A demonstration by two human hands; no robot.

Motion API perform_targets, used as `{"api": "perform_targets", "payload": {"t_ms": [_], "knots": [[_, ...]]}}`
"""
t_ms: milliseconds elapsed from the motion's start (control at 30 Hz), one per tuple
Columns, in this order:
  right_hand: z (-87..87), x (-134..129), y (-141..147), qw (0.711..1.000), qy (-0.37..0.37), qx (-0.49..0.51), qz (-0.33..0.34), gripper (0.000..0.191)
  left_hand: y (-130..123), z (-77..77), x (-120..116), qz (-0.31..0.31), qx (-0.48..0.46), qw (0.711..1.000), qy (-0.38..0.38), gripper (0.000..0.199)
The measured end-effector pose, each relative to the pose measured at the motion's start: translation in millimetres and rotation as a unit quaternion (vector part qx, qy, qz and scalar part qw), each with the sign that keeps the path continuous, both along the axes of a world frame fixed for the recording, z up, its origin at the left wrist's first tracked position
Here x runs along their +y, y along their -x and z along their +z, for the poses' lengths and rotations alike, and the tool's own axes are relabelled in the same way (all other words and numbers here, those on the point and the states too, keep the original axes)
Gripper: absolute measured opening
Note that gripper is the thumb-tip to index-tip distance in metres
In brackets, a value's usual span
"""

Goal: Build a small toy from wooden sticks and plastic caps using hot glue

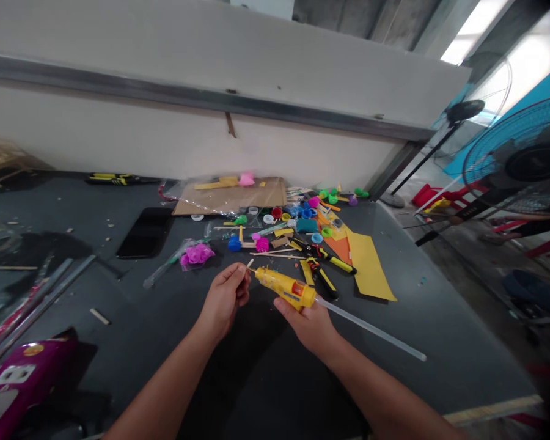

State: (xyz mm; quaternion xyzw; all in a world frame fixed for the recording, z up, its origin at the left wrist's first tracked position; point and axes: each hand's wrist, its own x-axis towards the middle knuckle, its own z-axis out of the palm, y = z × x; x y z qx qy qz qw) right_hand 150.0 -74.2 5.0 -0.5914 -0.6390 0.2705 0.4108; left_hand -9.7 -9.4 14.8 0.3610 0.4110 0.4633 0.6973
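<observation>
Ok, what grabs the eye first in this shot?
The yellow glue gun in the right hand, centre frame, with a long glue stick trailing from its back. Just beyond lies a bright scatter of plastic caps and yellow card on the dark table. A big blue fan stands far right.

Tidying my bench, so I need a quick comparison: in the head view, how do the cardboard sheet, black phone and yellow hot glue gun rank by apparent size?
1. Cardboard sheet
2. Black phone and yellow hot glue gun: they look about alike, and the gun is nearer the camera, so I can't rank them.
</observation>
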Motion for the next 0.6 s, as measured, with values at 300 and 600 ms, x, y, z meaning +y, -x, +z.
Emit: {"api": "perform_targets", "payload": {"t_ms": [300,600], "knots": [[1.7,-1.0,0.6,1.000,-0.002,-0.001,-0.010,0.023,0.0,1.4,0.4,0.003,0.013,1.000,0.002,0.024],[-2.4,-0.3,-1.6,1.000,0.003,0.005,-0.026,0.022,-0.8,6.0,-0.9,-0.010,0.013,1.000,0.010,0.026]]}}
